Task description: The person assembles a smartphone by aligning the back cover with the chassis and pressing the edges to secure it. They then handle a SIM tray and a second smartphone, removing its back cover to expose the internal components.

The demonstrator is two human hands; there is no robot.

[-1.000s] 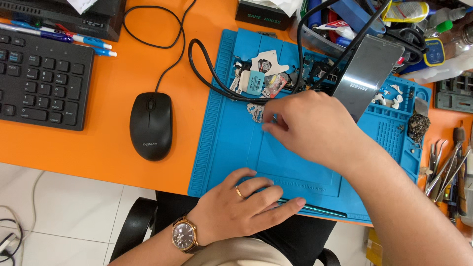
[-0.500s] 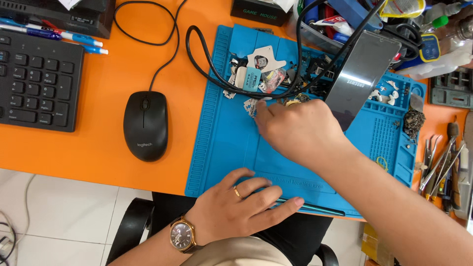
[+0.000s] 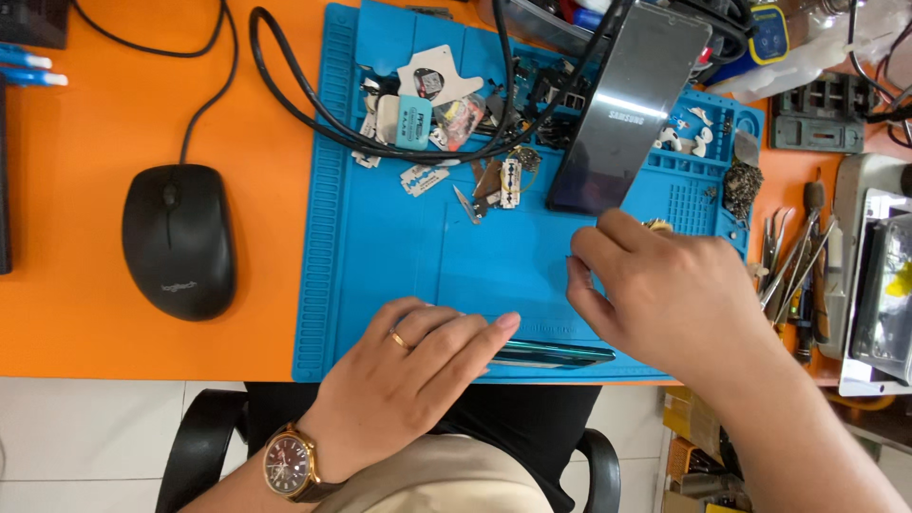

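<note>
While flat, phone (image 3: pixel 551 353) under left grip (image 3: pixel 418 366).

Left hand (image 3: pixel 418 366) flat on a dark phone (image 3: pixel 551 354) at the blue mat's (image 3: pixel 380 256) front edge, right hand (image 3: pixel 665 294) curled just above it.

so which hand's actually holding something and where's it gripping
The left hand lies flat on the dark phone at the blue mat's near edge, pressing rather than gripping. Whether the right hand holds anything cannot be told.
</note>
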